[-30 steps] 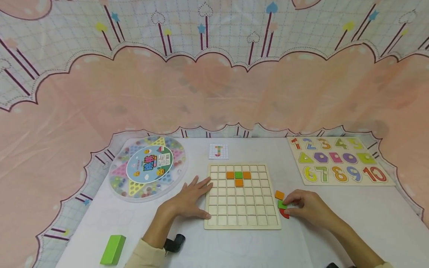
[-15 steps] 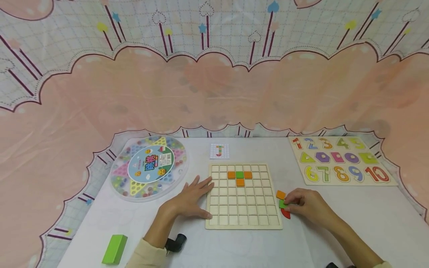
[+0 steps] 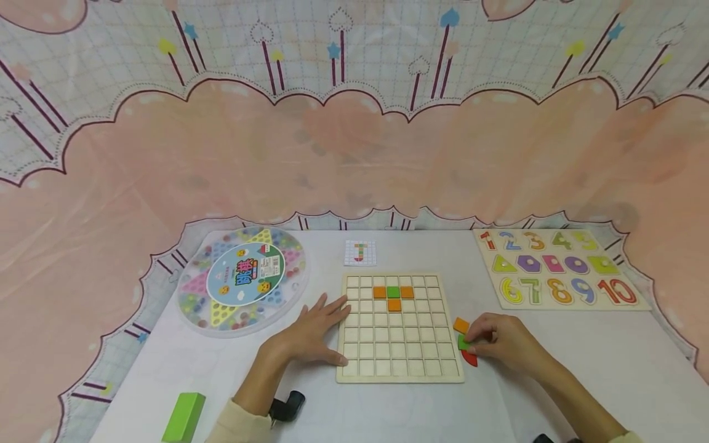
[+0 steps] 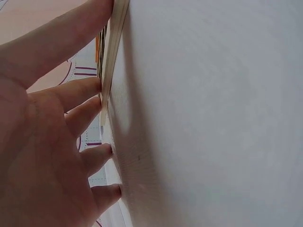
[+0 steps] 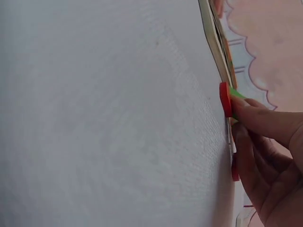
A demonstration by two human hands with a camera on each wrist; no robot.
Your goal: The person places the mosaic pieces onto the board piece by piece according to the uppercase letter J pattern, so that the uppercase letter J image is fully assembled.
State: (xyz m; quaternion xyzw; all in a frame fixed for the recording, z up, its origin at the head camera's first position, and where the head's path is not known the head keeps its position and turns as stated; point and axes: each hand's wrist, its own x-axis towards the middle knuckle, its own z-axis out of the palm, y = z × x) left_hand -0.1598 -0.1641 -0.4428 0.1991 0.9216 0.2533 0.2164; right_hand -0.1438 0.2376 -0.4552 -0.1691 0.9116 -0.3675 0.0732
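Observation:
My left hand (image 3: 309,333) rests spread at the left edge of a wooden grid board (image 3: 407,351), thumb and fingertips touching its rim. Set in the board's upper part are three orange square tiles (image 3: 394,305) around a green one (image 3: 392,292). Beyond the board's right edge, my right hand (image 3: 512,346) pinches a loose green square tile (image 3: 462,343) between thumb and fingers; it is tilted in the right wrist view. A red quarter-round tile (image 3: 471,359) lies just in front of it and an orange square tile (image 3: 461,325) just behind.
A small pattern card (image 3: 360,253) with a J shape lies behind the board. A round Chinese checkers box (image 3: 194,320) stands at the left, a number puzzle board (image 3: 487,246) at the back right. A green block (image 3: 184,417) sits front left.
My right fingers have closed in on the green tile, which has shifted slightly toward the board and overlaps the red one more. The left hand stays in place.

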